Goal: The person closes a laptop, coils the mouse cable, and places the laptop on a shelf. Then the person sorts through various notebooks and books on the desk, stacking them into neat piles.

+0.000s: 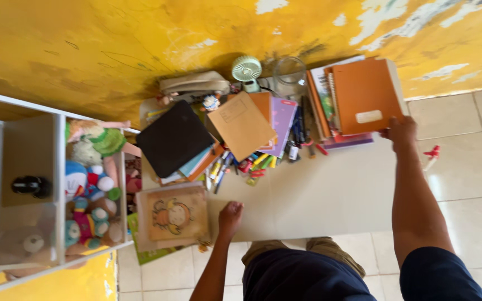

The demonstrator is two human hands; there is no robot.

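Hands at a cluttered low table.
I see right hand grasping orange notebook; left hand clenched on table.

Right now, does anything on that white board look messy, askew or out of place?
Yes. Pens and markers lie scattered loose under the fanned-out, tilted black folder and tan envelope. A red-and-white item lies apart on the floor tiles, beyond the right hand.
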